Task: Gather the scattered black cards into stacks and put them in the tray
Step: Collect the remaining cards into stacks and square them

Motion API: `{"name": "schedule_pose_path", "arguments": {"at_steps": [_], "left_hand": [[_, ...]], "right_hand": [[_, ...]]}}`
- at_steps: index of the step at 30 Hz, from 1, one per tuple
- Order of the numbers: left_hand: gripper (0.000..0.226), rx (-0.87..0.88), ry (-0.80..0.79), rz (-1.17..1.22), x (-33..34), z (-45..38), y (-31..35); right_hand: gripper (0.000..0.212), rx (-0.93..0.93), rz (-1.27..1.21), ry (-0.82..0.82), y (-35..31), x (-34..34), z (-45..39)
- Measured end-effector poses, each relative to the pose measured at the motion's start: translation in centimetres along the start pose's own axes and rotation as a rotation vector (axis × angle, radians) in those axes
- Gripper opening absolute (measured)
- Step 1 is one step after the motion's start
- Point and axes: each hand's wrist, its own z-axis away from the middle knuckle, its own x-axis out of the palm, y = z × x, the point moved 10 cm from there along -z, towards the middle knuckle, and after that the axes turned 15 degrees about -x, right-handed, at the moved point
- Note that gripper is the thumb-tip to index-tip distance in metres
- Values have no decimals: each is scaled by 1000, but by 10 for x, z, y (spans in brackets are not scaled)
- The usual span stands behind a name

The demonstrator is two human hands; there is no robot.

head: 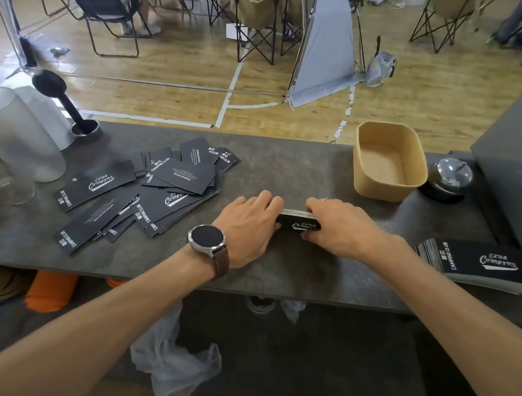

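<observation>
On the dark grey stone-look counter [278,265], both hands close on a small squared-up stack of black printed cards [299,222] lying flat near the middle. The left hand [246,225], with a round black-faced wristwatch on a brown leather strap [208,239], presses its fingers against the stack's left end; the right hand [337,226] curls over the right end, fingers along the far edge and thumb at the near edge, pinching it. To the left lies a loose, overlapping heap of scattered black cards with white lettering [157,186]. The tan rounded-rectangular tray [388,186] sits beyond the right hand, well apart from the stack. A second fanned pile of black cards [480,263] rests at the counter's right edge, near a small chrome dome bell [449,177].
</observation>
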Motion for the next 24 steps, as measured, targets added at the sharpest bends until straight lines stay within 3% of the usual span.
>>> {"name": "schedule_pose_path", "arguments": {"at_steps": [3,8,12,16,18,20,24], "left_hand": [[34,37,26,-116,-4,0,6],[63,91,187,-111,-24,8,17],[42,287,343,-62,-43,17,43],[12,351,329,-72,-41,12,63],[9,340,300,-66,-39,5,70],[9,344,258,-60,-37,-1,78],[11,326,170,-63,-33,-12,85]], "right_hand": [[27,12,-47,-10,5,2,0],[26,20,-319,-92,14,0,9],[25,20,-523,-213,17,-3,26],[25,46,-590,-220,26,-5,41],[27,79,-591,-191,33,-7,48],[34,146,-528,-112,44,-14,57],[57,232,-294,198,54,-49,87]]}}
